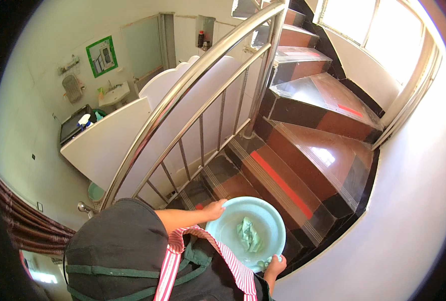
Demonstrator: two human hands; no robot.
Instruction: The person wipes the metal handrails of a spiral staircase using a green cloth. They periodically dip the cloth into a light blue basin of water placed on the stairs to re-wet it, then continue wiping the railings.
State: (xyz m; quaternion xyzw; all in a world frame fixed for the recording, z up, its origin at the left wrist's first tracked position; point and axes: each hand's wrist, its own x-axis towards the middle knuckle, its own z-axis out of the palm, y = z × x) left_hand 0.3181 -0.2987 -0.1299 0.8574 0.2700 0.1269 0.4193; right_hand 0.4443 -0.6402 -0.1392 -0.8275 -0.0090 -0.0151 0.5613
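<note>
A light blue plastic basin (226, 237) is held in front of my body, above the lower stairs. My left hand (214, 210) grips its far left rim. At the near right rim is my right hand (275, 266), closed on the edge with a bunched, pale green cloth (264, 264) at its fingers. Another crumpled, pale green cloth (249, 235) rests inside the basin, where the bottom looks wet or shiny. Red-and-white striped apron straps (232, 254) cross my dark clothing.
Tiled stairs (283, 177) with red strips curve up to the right, beside a white wall (403, 210). A metal handrail (170, 101) with bars borders them on the left. Beyond it are a white partition (110, 143), a washbasin (114, 94) and a green-framed mirror (101, 56).
</note>
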